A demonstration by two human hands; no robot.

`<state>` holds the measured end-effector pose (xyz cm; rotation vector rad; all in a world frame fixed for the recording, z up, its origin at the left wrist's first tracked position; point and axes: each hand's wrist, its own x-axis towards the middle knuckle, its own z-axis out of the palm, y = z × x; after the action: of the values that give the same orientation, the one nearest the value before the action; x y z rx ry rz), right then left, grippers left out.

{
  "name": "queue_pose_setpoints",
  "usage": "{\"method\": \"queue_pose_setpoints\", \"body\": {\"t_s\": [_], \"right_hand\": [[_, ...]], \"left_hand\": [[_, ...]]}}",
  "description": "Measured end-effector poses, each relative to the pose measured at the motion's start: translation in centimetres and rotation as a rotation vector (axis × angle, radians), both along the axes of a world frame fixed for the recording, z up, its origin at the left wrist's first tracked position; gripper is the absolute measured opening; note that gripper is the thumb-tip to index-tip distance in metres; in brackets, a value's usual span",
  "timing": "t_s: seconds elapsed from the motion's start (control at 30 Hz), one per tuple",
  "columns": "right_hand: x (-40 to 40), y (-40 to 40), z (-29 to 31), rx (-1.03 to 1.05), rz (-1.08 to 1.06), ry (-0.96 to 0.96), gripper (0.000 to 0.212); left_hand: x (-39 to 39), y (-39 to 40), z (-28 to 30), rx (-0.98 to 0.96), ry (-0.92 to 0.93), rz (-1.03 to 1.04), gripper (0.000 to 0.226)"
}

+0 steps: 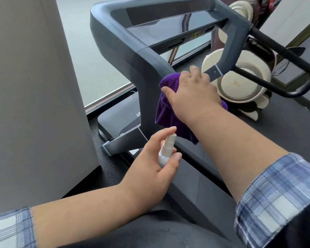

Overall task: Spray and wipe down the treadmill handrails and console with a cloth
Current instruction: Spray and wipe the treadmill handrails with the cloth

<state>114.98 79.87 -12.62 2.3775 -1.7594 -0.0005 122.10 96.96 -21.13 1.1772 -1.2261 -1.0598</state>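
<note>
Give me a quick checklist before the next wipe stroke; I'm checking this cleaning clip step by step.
1. Cloth between right hand and handrail: ok, hand presses it on the rail.
2. Spray bottle held: ok, left hand grips it, forefinger on top.
3. Nozzle aimed at rail: cannot tell.
4. Rail wet with spray: cannot tell.
5. Console reachable: ok, nothing lies on it.
6. Cloth clear of nozzle: not ok, its lower edge hangs just above.
</note>
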Motion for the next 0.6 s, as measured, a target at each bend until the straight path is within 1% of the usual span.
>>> {"method": "queue_pose_setpoints", "body": {"t_s": [0.1,0.3,0.6], "right_hand": [[-0.6,0.2,-0.2,0.001,0.037,-0.020,0.077],[-1.6,0.1,0.3,0.046,0.071,-0.048,0.058],[-6.4,1.8,0.7,0.085,0.086,-0.062,0.053]], "left_hand": [[-0.5,0.3,0.3,0.010,-0.023,0.005,0.050],[-2.4,1.1,1.1,0.001,-0.055,-0.023,0.051],[-6.3,2.5,3.1,0.024,-0.103,0.057,0.054]]}}
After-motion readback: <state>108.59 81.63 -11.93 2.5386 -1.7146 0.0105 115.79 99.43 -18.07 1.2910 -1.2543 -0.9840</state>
